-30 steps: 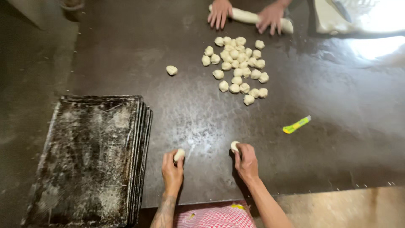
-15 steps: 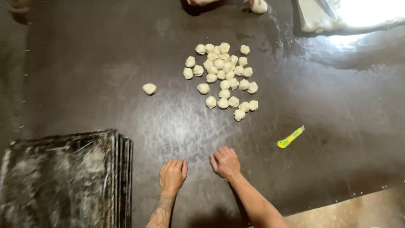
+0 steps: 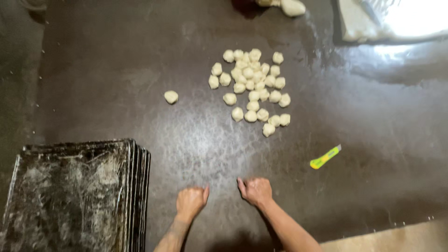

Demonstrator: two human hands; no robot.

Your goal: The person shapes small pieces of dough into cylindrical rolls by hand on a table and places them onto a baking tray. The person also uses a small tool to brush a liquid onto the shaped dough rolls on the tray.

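Observation:
My left hand (image 3: 190, 201) and my right hand (image 3: 255, 190) rest palm down on the dark table (image 3: 107, 60) near its front edge, fingers curled into cups, thumbs pointing toward each other. Each hand covers a small dough piece, which is hidden under the palm. A pile of several small pale dough pieces (image 3: 254, 84) lies farther back in the middle. One lone dough piece (image 3: 171, 97) sits apart to the left of the pile.
A stack of dark, floury baking trays (image 3: 70, 196) fills the front left. A yellow-green utility knife (image 3: 325, 157) lies right of my hands. At the far edge is the end of a dough log (image 3: 291, 7), with a white sheet (image 3: 359, 23) at the back right.
Both hands went from holding visible dough pieces to cupping down over them on the table and moved closer together. The view tilted down, so the other person's hands left the frame.

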